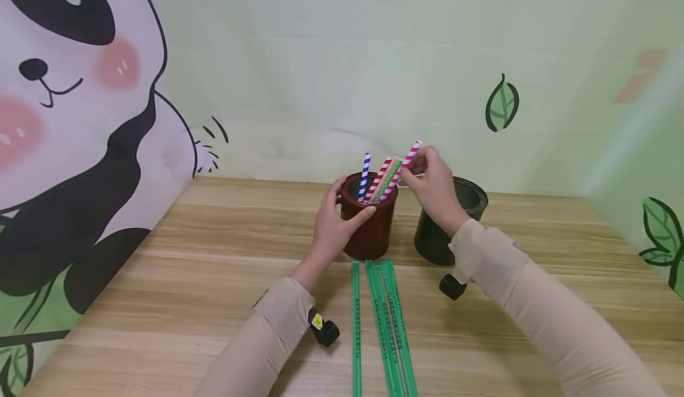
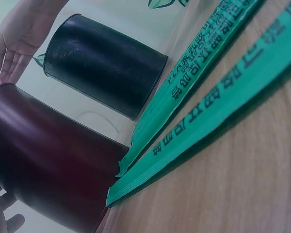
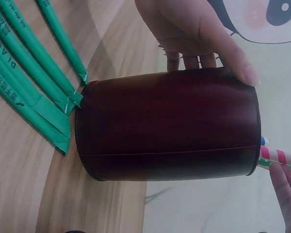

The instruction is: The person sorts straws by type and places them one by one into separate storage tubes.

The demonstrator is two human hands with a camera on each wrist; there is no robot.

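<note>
Pale green wall, painted with leaves and a big panda to the left; wood-grain table below. Watching from my end, I have two bare hands, beige sleeves, a small black camera strapped at each wrist.

Left hand grips the red-brown cup near its rim, thumb across the front, fingers round the side. Cup upright on the table. Right hand pinches the pink-striped straw near its upper end; I see it slanting out of the cup's mouth, lower end inside. With it in the cup: a blue-striped straw at the left, then a red-striped one and a green one, leaning right.

Black cup stands to the right, apart, partly behind the right forearm.

Nearer me, green strips with dark print: one lies apart at the left, the others bunched. Far ends lie near the red-brown cup's base; contact I can't tell.
</note>
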